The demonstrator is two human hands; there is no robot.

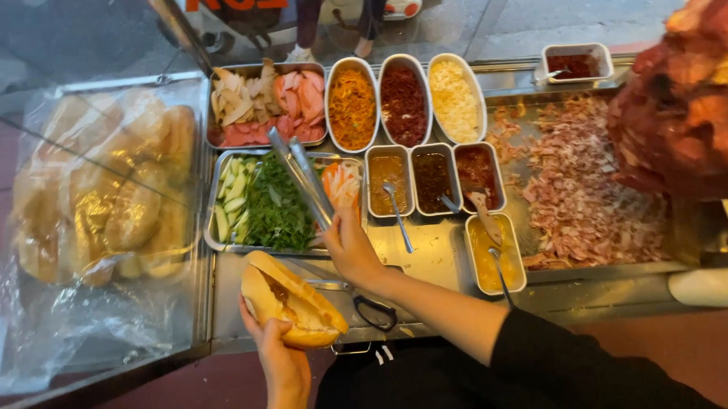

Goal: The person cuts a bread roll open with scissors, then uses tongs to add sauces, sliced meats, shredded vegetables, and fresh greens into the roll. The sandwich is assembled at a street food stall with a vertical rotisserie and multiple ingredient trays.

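Observation:
My left hand (274,347) holds a split bread roll (293,300) open, with some spread inside, low over the steel counter. My right hand (351,247) grips metal tongs (301,176) that point up and left over a steel tray of green herbs (276,207) and cucumber sticks (231,200). Pickled carrot and radish (343,185) lie at that tray's right end, beside the tongs' arms.
A bag of bread rolls (106,191) lies at left. Behind are a tray of sliced cold meats (265,102), three oval dishes of toppings (403,100), sauce tubs with spoons (432,179), shaved meat (580,191) and a large meat spit (686,92) at right.

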